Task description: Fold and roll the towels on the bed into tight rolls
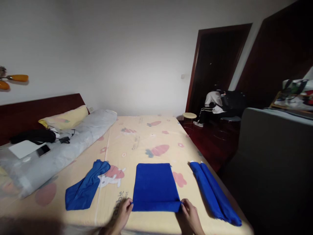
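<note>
Head view records a flat blue cloth (156,182) spread on the near part of a bed (127,140), whose cream cover is printed with carrots, flowers and a white rabbit. Condition of the cloth: roughly rectangular, largely smooth, with a narrow band folded over along the near edge. The left hand (125,211) is closed in a pinch on the left end of that band; the right hand (191,213) is likewise closed, fingertips gripping its right end. To the left of the cloth, well apart from it, lies a rumpled blue cloth (85,187), partly over the printed rabbit. To the right, near the bed's edge, two long blue rolls (215,192) lie side by side, pale at their far ends. Along the left side of the bed runs grey bedding (66,153), bearing a silver laptop (24,148), a dark-screened phone (43,150), a black adapter (64,140) and a black item (36,136) not clearly identifiable. A yellow pillow (67,119) leans near the dark wooden headboard (36,109). Beyond the bed's far right corner stands a round-topped stool (189,115); just beside it, before a dark doorway (217,58), a person (214,102) in striped dark trousers is seated, details obscured by shadow.
</note>
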The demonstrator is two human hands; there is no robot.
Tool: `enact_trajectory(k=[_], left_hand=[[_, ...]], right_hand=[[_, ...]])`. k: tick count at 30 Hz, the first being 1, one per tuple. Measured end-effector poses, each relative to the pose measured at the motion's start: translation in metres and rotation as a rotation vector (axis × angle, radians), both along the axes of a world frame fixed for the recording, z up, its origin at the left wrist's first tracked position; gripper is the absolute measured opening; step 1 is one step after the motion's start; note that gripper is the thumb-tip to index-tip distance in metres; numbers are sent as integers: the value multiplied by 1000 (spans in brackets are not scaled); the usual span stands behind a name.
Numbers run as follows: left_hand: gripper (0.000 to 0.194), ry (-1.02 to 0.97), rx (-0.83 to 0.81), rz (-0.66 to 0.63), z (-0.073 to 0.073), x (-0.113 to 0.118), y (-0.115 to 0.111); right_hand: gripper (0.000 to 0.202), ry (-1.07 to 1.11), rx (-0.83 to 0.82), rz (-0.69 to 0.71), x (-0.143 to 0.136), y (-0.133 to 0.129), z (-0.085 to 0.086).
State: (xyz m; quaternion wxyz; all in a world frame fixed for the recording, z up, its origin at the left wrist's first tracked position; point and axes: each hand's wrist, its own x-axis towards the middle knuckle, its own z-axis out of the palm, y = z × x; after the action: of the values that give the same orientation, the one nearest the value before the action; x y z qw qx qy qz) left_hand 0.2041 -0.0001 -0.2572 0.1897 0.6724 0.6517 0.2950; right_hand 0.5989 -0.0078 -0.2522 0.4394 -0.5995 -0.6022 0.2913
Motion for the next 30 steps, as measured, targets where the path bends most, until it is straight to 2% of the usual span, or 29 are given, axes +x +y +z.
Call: enact_trajectory(k=[3, 7, 11, 14, 17, 19, 23, 27, 30], left_hand=[[25, 11, 14, -44, 10, 9, 3], [24, 165, -12, -35, 20, 15, 4], [28, 320, -3, -38, 10, 16, 0], [27, 438, 28, -20, -4, 18, -6], [28, 532, 105, 92, -7, 23, -10], [34, 559, 108, 100, -2, 26, -11], [35, 543, 9, -27, 15, 34, -11], [29, 597, 22, 66, 26, 50, -16], [43, 693, 7, 150, 27, 63, -18]], right_hand=[[39, -151, 37, -61, -1, 5, -13], [28, -347, 82, -78, 1, 7, -31], [23, -581, 208, -42, 1, 3, -41], [26, -726, 232, -71, -2, -1, -43], [30, -787, 260, -148, -4, -2, -46], [34, -804, 299, -154, -4, -1, -49], [29, -815, 286, -70, -5, 1, -48], [12, -803, 228, -145, -8, -1, -40], [28, -843, 234, -191, -10, -4, -36]])
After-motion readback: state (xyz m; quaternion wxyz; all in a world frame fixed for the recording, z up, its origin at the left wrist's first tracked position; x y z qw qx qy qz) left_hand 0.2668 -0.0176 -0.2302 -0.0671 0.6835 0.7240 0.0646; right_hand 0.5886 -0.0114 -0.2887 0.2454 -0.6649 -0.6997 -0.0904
